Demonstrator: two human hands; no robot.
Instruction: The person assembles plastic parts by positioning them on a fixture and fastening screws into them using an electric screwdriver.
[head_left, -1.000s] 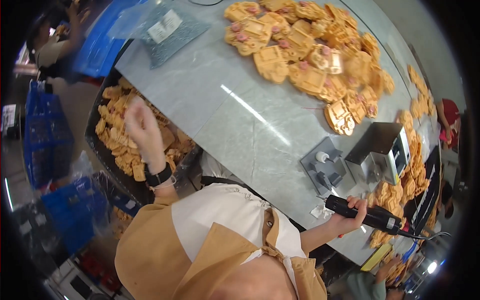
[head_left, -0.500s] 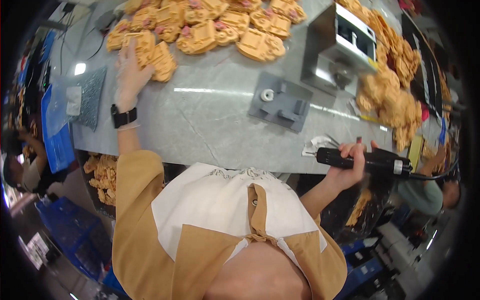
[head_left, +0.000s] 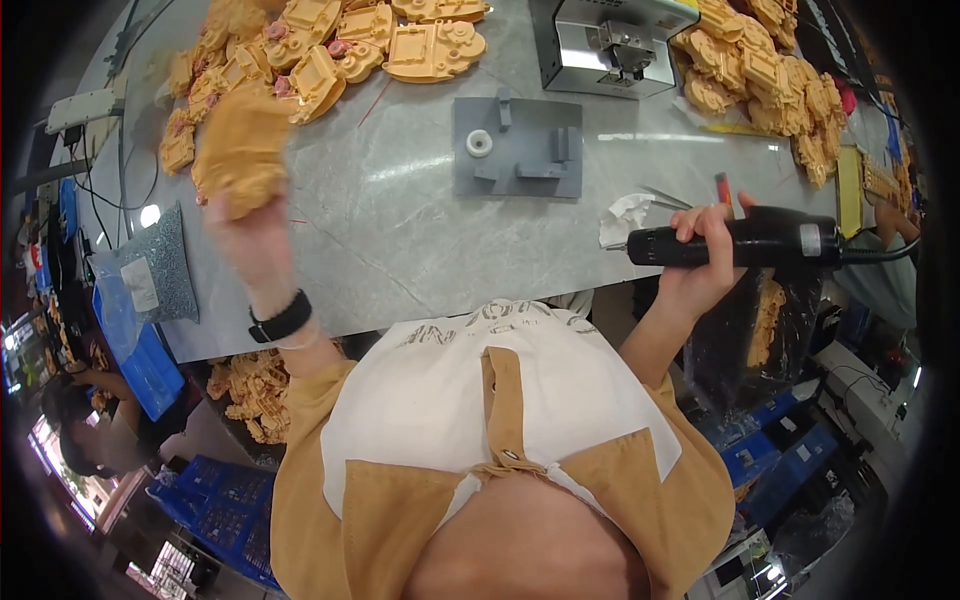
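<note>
My left hand [head_left: 250,235], smeared by motion, grips an orange plastic housing [head_left: 242,150] and holds it up at the left of the table. My right hand [head_left: 708,245] is wrapped round a black electric screwdriver [head_left: 785,238], held level with its tip to the left and a cable at its right end. Between my hands lies a grey fixture plate [head_left: 500,165] with raised blocks and a white ring [head_left: 479,144]. Just beyond the screwdriver are a crumpled white paper [head_left: 626,218], tweezers [head_left: 664,197] and a small red-tipped tool [head_left: 723,187].
Several orange housings [head_left: 436,52] cover the far left of the table; another heap [head_left: 745,65] fills the far right. A metal screw feeder [head_left: 605,55] stands behind the fixture. A bag of small parts [head_left: 165,275] lies at the left edge, above a blue bin [head_left: 150,370]. Co-workers sit at both sides.
My left hand has lifted an orange housing off the pile. The view has shifted, so the fixture and feeder appear further left and up. My right hand still holds the screwdriver.
</note>
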